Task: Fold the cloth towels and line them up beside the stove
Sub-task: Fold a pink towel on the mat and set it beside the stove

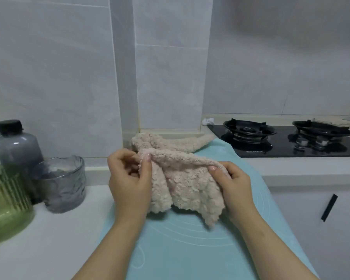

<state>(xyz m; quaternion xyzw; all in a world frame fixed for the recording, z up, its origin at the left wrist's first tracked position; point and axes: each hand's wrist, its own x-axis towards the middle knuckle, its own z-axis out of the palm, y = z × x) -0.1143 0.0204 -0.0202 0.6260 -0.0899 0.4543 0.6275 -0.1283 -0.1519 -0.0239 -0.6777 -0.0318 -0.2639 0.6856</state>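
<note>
Left hand [127, 178] and right hand [233, 182] — fingers pinching pink towel's [182, 184] top edge, over teal mat [180, 245], stove [287, 140] to the right

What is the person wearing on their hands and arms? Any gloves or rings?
Nothing at all. The left hand and right hand have no gloves, rings or bracelets. The left forearm and right forearm show no sleeves or watch. The fingernails are short and rounded.

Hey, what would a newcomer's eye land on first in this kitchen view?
The left hand and right hand pinch the top edge of a fluffy pinkish towel, held over a turquoise mat at centre. Behind it a second towel lies by the wall, with a black stove to the right.
</note>
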